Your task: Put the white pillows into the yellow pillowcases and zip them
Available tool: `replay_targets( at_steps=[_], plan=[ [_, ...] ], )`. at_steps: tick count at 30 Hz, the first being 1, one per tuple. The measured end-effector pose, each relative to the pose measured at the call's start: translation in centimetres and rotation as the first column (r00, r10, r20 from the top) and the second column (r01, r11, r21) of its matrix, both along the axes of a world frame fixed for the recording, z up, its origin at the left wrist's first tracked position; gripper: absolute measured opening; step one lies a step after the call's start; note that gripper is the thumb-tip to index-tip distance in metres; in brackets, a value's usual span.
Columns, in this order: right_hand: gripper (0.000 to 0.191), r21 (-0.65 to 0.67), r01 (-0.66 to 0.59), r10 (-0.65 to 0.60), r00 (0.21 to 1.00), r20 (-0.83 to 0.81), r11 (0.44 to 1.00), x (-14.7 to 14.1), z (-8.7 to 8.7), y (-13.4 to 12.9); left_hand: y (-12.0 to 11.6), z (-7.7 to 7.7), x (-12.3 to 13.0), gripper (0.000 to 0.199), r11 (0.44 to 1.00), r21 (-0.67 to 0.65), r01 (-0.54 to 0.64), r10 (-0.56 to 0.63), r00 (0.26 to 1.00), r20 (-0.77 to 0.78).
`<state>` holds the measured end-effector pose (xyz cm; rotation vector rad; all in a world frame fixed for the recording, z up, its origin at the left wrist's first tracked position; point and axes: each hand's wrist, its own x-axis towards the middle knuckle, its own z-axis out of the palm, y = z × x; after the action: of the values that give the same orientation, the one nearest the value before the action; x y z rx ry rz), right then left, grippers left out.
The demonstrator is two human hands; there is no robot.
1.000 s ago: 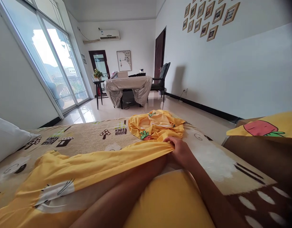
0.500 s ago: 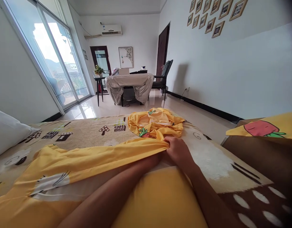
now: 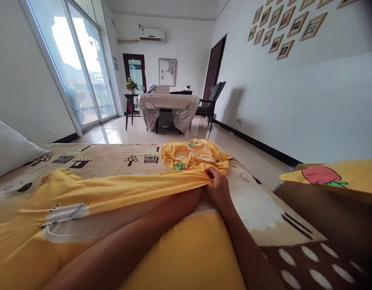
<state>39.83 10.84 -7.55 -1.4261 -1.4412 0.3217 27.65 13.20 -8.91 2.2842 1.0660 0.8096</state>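
Observation:
A large yellow printed cloth (image 3: pixel 113 187) stretches from the left across the bed to my right hand (image 3: pixel 218 186), whose fingers are closed on its gathered edge. My left hand (image 3: pixel 196 198) reaches in beneath the raised cloth, close to my right hand; its fingers are hidden by the fabric. Just beyond both hands lies a crumpled part of yellow cloth (image 3: pixel 198 155) with strawberry-like prints. A smooth yellow surface (image 3: pixel 186 249) fills the space between my forearms.
Under the cloth is a patterned beige and brown blanket (image 3: pixel 107 159). A white pillow (image 3: pixel 10 149) lies at the left. At the right, yellow printed cloth (image 3: pixel 355 175) lies over a brown surface. Beyond the bed stand a covered table (image 3: pixel 169 102) and a dark chair (image 3: pixel 213 100).
Both hands and the gathered cloth edge have shifted slightly left in the picture. The view has also tilted a little. My right hand keeps its hold.

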Motion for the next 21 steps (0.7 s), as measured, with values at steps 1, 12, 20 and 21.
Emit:
replay_targets(
  at_steps=[1,12,20,21],
  plan=[
    [0.02,0.011,-0.001,0.002,1.0,-0.012,1.0,0.0,0.0,0.0,-0.6,0.5,-0.3,0.042,1.0,0.011,0.002,-0.002,1.0,-0.011],
    [0.03,0.09,-0.234,0.25,0.915,-0.317,0.968,-0.1,-0.3,0.2,-1.6,2.5,-2.2,0.038,0.922,0.212,0.324,-0.295,0.943,-0.157],
    [0.026,0.086,-0.288,0.296,0.851,-0.434,0.954,0.1,-0.2,0.0,-1.7,2.5,-2.2,0.028,0.919,0.219,0.327,-0.296,0.941,-0.164],
    [0.026,0.078,-0.28,0.286,0.86,-0.424,0.957,0.1,-0.2,0.0,-1.5,2.3,-2.4,0.027,0.934,0.196,0.3,-0.273,0.95,-0.154]
  ],
)
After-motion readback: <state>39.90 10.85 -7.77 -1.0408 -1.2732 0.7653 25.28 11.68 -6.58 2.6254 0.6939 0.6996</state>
